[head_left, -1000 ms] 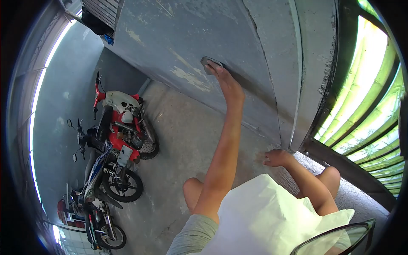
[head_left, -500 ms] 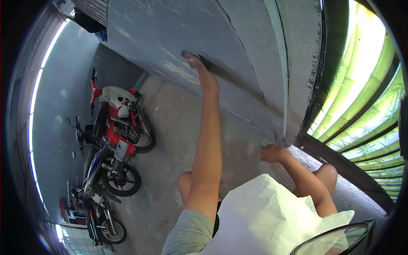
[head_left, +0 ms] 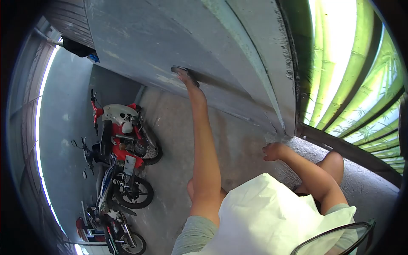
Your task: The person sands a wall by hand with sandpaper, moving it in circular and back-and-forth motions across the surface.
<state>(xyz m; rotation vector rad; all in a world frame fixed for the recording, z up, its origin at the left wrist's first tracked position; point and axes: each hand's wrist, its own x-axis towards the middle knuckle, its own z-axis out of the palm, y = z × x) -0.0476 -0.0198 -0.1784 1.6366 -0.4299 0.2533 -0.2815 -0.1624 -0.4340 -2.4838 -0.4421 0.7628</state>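
Out at the end of my stretched arm, my left hand presses a thin, dark, flat pad against the grey wall. Its fingers are closed over the pad, whose exact kind I cannot make out. A dark shadow or streak runs along the wall to the right of the hand. My right hand hangs low over the concrete floor, near my bent right knee. Nothing shows in it, and its fingers are loosely apart. Pale cloth covers the lower middle of the view.
Motorbikes stand along the left, including a red and white one and one with a blue side. At right a dark-framed gate has green bamboo behind it. Concrete floor lies between the bikes and the wall. Eyeglasses edge the bottom right.
The view has turned, so wall and bikes sit differently in it. My left hand has slid a little down the wall with the dark pad. My right hand stays almost where it was.
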